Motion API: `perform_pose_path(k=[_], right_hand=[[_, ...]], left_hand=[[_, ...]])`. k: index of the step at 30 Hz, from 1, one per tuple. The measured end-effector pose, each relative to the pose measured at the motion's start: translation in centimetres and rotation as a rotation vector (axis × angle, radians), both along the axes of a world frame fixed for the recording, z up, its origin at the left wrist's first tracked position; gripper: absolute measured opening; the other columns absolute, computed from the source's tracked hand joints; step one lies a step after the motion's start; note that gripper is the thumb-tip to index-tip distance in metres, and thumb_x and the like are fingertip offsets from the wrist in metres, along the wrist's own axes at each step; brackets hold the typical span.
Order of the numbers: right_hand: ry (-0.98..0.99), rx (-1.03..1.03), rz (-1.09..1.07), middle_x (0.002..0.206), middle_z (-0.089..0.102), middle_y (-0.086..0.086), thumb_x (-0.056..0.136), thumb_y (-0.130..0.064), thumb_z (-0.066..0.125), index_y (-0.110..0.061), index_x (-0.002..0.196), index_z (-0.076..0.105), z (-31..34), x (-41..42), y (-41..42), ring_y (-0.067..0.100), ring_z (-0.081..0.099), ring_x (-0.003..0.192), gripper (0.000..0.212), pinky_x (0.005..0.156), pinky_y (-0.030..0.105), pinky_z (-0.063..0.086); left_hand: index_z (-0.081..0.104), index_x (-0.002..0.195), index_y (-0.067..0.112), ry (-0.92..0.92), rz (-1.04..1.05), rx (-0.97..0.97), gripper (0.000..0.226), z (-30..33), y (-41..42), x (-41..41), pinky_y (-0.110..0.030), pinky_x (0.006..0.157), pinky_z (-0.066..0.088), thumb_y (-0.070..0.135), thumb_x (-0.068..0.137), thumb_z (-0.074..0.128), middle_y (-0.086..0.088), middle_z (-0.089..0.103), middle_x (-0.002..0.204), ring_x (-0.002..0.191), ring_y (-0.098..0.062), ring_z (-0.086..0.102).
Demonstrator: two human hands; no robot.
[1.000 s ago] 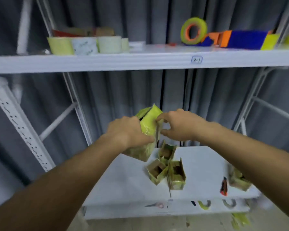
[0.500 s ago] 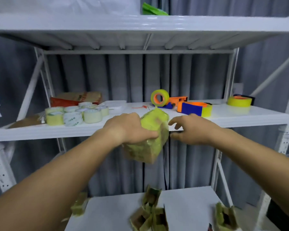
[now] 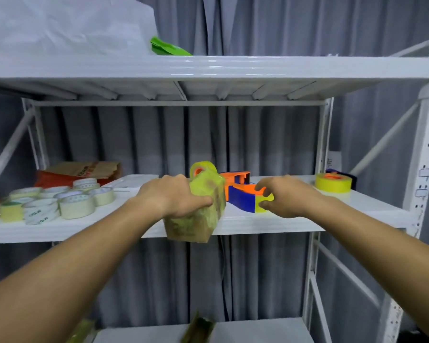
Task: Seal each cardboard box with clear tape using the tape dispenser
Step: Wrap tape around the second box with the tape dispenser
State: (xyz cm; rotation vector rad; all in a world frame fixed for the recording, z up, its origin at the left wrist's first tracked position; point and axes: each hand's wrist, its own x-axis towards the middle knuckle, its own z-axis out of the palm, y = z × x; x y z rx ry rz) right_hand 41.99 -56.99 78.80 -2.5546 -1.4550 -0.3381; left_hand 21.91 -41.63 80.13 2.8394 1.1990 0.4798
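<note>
Right now the left hand (image 3: 176,196) is wrapped around a small cardboard box covered in yellowish clear tape (image 3: 198,209), held up in the air in front of the middle shelf (image 3: 295,220) of a white metal rack — the fingers curl over its near side and the thumb presses its front face, so that grip is firmly closed on the box. Just to the right of that grip, the right hand (image 3: 282,196) reaches onto the shelf, its fingers and thumb curled around the yellow roll end of an orange and blue tape dispenser (image 3: 243,198) that lies flat on the shelf; the fingertips touch it, though whether the dispenser is lifted cannot be told. Behind the box, partly hidden by it, stands a second orange dispenser with a yellowish roll (image 3: 203,169). Further right of the right hand sits a flat roll of yellow tape (image 3: 332,185). Well to the left of the left hand is a cluster of pale tape rolls (image 3: 60,203), with a brown and red paper bag (image 3: 82,170) behind them. Above, the top shelf carries a white plastic sheet (image 3: 67,26) and something green (image 3: 169,48). Far below the grips, blurred — the tops of more brown boxes (image 3: 198,330) show on a lower white surface (image 3: 258,330).
</note>
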Motion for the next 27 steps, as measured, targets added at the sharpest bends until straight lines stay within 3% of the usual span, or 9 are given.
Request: perform_pose_path(k=[4,9,14,17,19,22,27], right_hand=[[0.027,-0.014,0.023,0.133,0.063,-0.001,0.092,-0.035,0.067,-0.027,0.142,0.05,-0.1,3.6,2.2,0.024,0.061,0.114,0.053,0.092,0.042,0.055],[0.054,-0.008,0.028,0.133,0.062,0.002,0.089,-0.046,0.068,-0.026,0.138,0.051,-0.5,7.4,6.0,0.024,0.06,0.112,0.056,0.084,0.04,0.057],[0.034,-0.096,-0.004,0.103,0.068,0.002,0.083,-0.068,0.064,-0.015,0.115,0.064,-1.6,9.7,9.7,0.022,0.063,0.092,0.061,0.077,0.037,0.055],[-0.001,-0.174,-0.041,0.078,0.059,-0.003,0.084,-0.073,0.059,-0.016,0.095,0.063,-2.3,11.1,11.0,0.016,0.055,0.074,0.059,0.078,0.04,0.047],[-0.027,-0.191,-0.021,0.069,0.051,-0.004,0.088,-0.069,0.057,-0.017,0.083,0.058,-2.8,11.9,11.3,0.014,0.048,0.068,0.053,0.084,0.043,0.037],[0.004,-0.165,0.043,0.07,0.051,-0.003,0.095,-0.059,0.055,-0.016,0.083,0.058,-3.0,12.9,11.6,0.018,0.05,0.075,0.044,0.083,0.041,0.03],[0.065,-0.09,0.086,0.089,0.064,0.0,0.096,-0.052,0.056,-0.018,0.098,0.063,-1.7,15.6,9.7,0.021,0.055,0.086,0.035,0.08,0.037,0.034]], left_hand=[[0.059,0.107,0.021,0.03,0.062,0.041,0.07,0.9,0.9,2.8,-0.037,0.082,0.05,0.083,0.076,0.049,-0.008,0.067,0.117,0.103,-0.032,0.062],[0.055,0.1,0.023,0.046,0.104,0.085,0.071,1.6,3.9,6.1,-0.037,0.08,0.048,0.088,0.075,0.044,-0.009,0.067,0.116,0.101,-0.033,0.061],[0.054,0.101,0.023,0.091,0.125,0.055,0.074,1.7,6.6,8.8,-0.037,0.082,0.047,0.09,0.074,0.04,-0.008,0.062,0.108,0.093,-0.031,0.054],[0.048,0.098,0.025,0.12,0.112,0.033,0.073,1.9,7.5,10.1,-0.037,0.088,0.048,0.093,0.071,0.04,-0.009,0.065,0.124,0.105,-0.033,0.059],[0.047,0.096,0.026,0.142,0.109,0.028,0.073,2.1,7.6,10.9,-0.035,0.085,0.046,0.093,0.071,0.04,-0.009,0.064,0.119,0.099,-0.031,0.057],[0.049,0.093,0.025,0.169,0.111,-0.008,0.07,2.4,7.3,12.0,-0.034,0.083,0.045,0.092,0.072,0.041,-0.005,0.058,0.104,0.095,-0.028,0.056],[0.049,0.099,0.026,0.16,0.151,-0.019,0.065,2.6,5.8,14.2,-0.033,0.09,0.046,0.087,0.077,0.043,-0.009,0.064,0.125,0.111,-0.031,0.059]])
